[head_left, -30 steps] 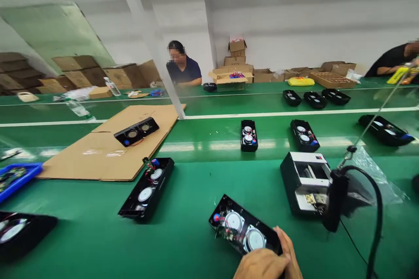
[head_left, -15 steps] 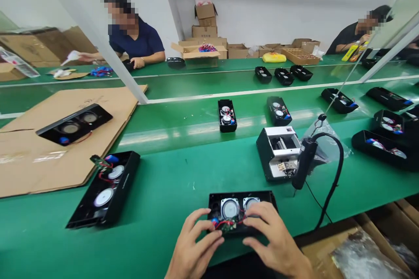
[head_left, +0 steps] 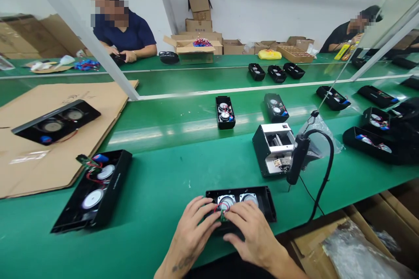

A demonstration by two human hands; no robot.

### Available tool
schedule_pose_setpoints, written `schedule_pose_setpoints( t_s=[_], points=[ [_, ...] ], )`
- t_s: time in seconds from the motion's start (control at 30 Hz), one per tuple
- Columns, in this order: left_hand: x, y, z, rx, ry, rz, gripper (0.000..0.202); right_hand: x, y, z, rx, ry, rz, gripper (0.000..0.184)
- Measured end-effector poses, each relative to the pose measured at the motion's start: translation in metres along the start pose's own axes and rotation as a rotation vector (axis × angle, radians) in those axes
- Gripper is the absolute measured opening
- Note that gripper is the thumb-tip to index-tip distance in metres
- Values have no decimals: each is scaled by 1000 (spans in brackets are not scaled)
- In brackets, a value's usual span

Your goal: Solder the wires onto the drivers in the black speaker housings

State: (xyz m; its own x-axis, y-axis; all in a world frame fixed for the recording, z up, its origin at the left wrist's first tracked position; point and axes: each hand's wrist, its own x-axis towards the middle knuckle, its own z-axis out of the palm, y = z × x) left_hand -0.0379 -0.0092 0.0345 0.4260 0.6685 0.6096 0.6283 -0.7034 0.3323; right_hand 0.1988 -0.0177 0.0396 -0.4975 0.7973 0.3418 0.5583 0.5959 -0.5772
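A black speaker housing [head_left: 269,207] lies in front of me with its open side up and two round speaker drivers [head_left: 249,199] inside. Fingertips of both hands meet over its near left part at a small green circuit board [head_left: 224,216] with red wires. My left hand [head_left: 195,226] grips the board from the left with curled fingers, which cover that end of the housing. From the right, the fingers of my right hand [head_left: 250,229] close on the board's other side; the thumb sits lower, nearer me. Much of the board is hidden behind the fingers.
An electric screwdriver [head_left: 297,159] hangs right of the housing, before a screw feeder [head_left: 273,150]. Another open housing [head_left: 114,192] stands at left, near a speaker panel [head_left: 57,122] on cardboard [head_left: 75,157]. More housings [head_left: 225,113] sit farther back. Two people work across the bench.
My right hand has moved left, toward my left hand. The circuit board now sits raised between the fingertips. The view has shifted slightly, and the person at left has drawn an outstretched arm in.
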Motion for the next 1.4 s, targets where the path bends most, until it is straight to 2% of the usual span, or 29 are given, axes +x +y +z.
schedule_pose_setpoints(
  t_s=[0.07, 0.13, 0.23, 0.43, 0.6, 0.67, 0.77, 0.87, 1.0, 1.1, 1.27, 1.4],
  points=[
    [2, -2, 2, -46, -10, -12, 12, -1, -2, 7, -27, 23, 32, 23],
    [3, -3, 4, -93, -19, -54, 14, 1, -2, 10, -24, 63, 5, 11],
    [5, -1, 4, -145, -13, -106, 17, 5, 2, -2, -14, 58, -26, 14],
    [4, 5, 2, -169, -64, -150, 13, 5, 2, -41, -155, -160, -2, 26],
    [0, 6, 10, -148, -65, -138, 22, -1, -8, -38, -194, -304, -89, 22],
    [-1, 6, 15, -142, -59, -142, 30, -1, -9, -34, -187, -275, -107, 29],
    [-1, 10, 20, -115, -38, -146, 43, 1, -7, -33, -210, -140, -114, 40],
    [2, 19, 17, -92, -68, -192, 44, 5, -3, -33, -244, -90, -145, 36],
    [4, 26, 6, -74, -305, -212, 34, 6, -1, -26, -269, -192, -134, 28],
    [3, 25, 7, -23, -415, -178, 37, 6, 0, -19, -250, -294, -81, 35],
    [-2, 18, 21, 46, -435, -110, 37, 9, 9, -22, -147, -436, -2, 44],
    [0, 17, 24, 52, -433, -35, 29, 10, 13, -31, -15, -553, 74, 49]
  ],
)
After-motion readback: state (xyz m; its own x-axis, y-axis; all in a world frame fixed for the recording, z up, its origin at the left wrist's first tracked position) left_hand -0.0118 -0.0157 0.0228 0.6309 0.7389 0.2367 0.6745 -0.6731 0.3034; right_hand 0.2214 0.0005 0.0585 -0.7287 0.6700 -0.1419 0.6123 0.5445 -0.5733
